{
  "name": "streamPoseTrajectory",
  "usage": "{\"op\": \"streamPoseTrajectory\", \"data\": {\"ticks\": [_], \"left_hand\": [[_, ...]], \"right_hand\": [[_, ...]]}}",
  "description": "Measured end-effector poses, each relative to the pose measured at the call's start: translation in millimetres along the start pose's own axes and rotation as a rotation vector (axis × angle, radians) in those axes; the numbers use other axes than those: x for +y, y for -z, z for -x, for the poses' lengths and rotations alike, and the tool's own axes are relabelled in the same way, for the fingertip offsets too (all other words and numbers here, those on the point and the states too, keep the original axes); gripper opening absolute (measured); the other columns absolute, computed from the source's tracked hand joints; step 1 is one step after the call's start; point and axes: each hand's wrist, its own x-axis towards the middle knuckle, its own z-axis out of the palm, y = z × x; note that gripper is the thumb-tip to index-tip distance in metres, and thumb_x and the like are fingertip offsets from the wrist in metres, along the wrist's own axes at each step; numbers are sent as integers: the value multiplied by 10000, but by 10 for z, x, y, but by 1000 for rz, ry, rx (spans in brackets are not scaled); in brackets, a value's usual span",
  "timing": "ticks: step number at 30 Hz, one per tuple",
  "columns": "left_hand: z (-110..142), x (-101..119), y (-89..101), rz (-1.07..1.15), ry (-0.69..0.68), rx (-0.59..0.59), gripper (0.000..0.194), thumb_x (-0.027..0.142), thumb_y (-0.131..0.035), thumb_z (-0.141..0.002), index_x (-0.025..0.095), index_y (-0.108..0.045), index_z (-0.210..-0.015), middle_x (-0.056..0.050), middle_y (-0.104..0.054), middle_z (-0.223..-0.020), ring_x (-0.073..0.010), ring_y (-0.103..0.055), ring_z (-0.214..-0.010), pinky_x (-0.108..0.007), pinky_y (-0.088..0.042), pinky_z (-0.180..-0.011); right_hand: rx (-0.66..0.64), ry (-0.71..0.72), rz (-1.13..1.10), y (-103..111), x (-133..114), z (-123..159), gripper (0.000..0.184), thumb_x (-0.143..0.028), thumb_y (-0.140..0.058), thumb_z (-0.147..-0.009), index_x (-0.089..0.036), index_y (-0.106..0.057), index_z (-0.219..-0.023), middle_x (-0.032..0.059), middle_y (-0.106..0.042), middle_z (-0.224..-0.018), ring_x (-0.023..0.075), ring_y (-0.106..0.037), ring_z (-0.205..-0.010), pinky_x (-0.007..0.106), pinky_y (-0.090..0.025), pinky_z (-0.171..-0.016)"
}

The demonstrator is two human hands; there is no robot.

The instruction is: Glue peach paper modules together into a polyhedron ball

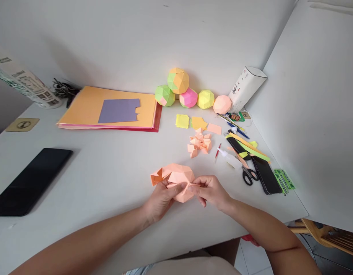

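A partly joined peach paper ball (180,173) is held up over the front of the table, with a loose folded flap sticking out at its left side. My left hand (163,196) grips it from the left, thumb pressed on its front face. On the right side, my right hand (209,190) pinches a pointed paper flap of the same ball between thumb and fingers. Just beyond lies a pile of folded peach paper pieces (200,143). A white glue bottle (229,157) rests on its side to the right of the pile.
Finished paper balls (188,97) line the back wall. Orange paper sheets (87,109) with a purple piece (119,110) lie back left, a black tablet (31,181) front left. Scissors (249,175), a black phone (266,175) and paper strips (252,147) crowd the right. A white box (246,88) stands behind.
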Motion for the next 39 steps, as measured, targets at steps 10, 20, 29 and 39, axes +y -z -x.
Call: {"op": "streamPoseTrajectory", "data": {"ticks": [10, 20, 29, 39], "left_hand": [[-3, -31, 16, 26, -9, -31, 219, 289, -713, -723, 164, -685, -900, -71, -712, -897, -208, -632, -853, -301, -474, -770], [21, -8, -8, -67, -36, -221, 198, 244, -663, -766, 143, -682, -935, -109, -694, -956, -267, -596, -975, -389, -433, -879], [27, 14, -32, -103, -35, -141, 180, 250, -700, -717, 151, -702, -868, -87, -700, -861, -245, -620, -876, -352, -465, -805], [51, 8, -47, -98, -40, -112, 123, 239, -734, -684, 164, -673, -608, -17, -627, -627, -176, -578, -721, -308, -461, -749]], "right_hand": [[98, -178, -284, -81, 99, -50, 303, -413, -756, -641, -148, -613, -600, -49, -444, -546, 56, -314, -497, 242, -196, -485], [157, -6, -452, -211, 158, -27, 323, -390, -756, -641, -152, -563, -540, -38, -415, -580, 82, -322, -553, 257, -210, -515], [111, 8, -446, -248, 180, -14, 331, -424, -747, -650, -145, -583, -583, -39, -421, -574, 75, -308, -539, 249, -219, -510], [23, -46, -419, -238, 69, 15, 304, -407, -777, -590, -153, -628, -665, -27, -500, -580, 108, -439, -580, 260, -320, -579]]}}
